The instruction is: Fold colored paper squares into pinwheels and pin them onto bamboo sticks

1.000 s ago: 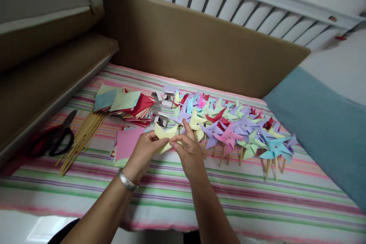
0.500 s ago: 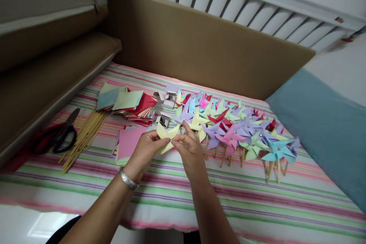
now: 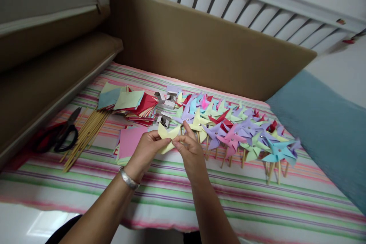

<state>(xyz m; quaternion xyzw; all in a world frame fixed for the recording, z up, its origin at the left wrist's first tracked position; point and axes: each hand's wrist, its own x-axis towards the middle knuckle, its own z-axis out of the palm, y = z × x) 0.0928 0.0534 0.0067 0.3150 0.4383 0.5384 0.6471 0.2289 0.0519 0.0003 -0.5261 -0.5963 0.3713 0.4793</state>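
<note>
My left hand (image 3: 148, 148), with a silver bracelet at its wrist, pinches a pale yellow paper pinwheel (image 3: 167, 132) between thumb and fingers. From the other side my right hand (image 3: 188, 148) is closed on the same pinwheel near its middle, thumb against finger, one finger raised. Whatever small part lies between the fingertips is hidden. Just left of my left hand lies a pink paper sheet (image 3: 130, 143) on other sheets. Finished-looking pinwheels on sticks (image 3: 231, 137), in several colours, spread out to the right of my right hand.
Stacks of coloured paper squares (image 3: 130, 100) lie behind the hands, beside small open boxes (image 3: 164, 119). At left are wooden sticks (image 3: 87, 137) and black-handled scissors (image 3: 67, 133). A brown board (image 3: 200, 45) stands at the back of the striped cloth (image 3: 243, 194).
Both hands stay almost in place on the yellow pinwheel, their fingertips shifting slightly at its middle. The whole view has drifted a little.
</note>
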